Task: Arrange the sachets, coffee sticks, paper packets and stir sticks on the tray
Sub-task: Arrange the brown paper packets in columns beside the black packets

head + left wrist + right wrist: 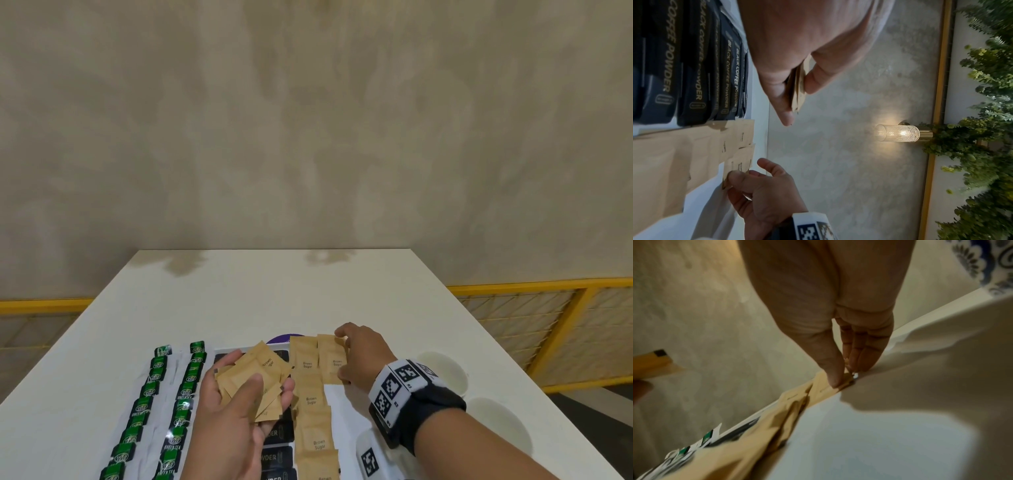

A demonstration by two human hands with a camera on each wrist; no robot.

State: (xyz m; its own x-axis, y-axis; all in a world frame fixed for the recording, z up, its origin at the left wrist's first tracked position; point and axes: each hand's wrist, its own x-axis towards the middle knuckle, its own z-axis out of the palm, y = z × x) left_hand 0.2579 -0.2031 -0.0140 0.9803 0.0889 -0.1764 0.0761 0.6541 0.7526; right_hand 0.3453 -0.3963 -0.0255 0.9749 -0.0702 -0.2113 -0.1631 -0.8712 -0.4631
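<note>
A white tray [346, 411] holds rows of green tea sachets [178, 404], black coffee powder sticks [277, 455] and brown sugar paper packets [313, 421]. My left hand [246, 387] hovers over the coffee sticks [701, 65], holding a fanned stack of brown sugar packets [263, 370] between thumb and fingers [797, 84]. At the tray's far end my right hand [346, 356] pinches one brown sugar packet [334, 359], which starts a second column beside the first. In the right wrist view its thumb and fingers [844, 373] grip that packet's edge [824, 389]. No stir sticks show.
White cups [442, 370] stand on the white table to the right of the tray, another [496, 428] nearer me. A purple round thing [284, 339] peeks out behind the tray's far edge. A yellow railing [513, 284] runs beyond the table.
</note>
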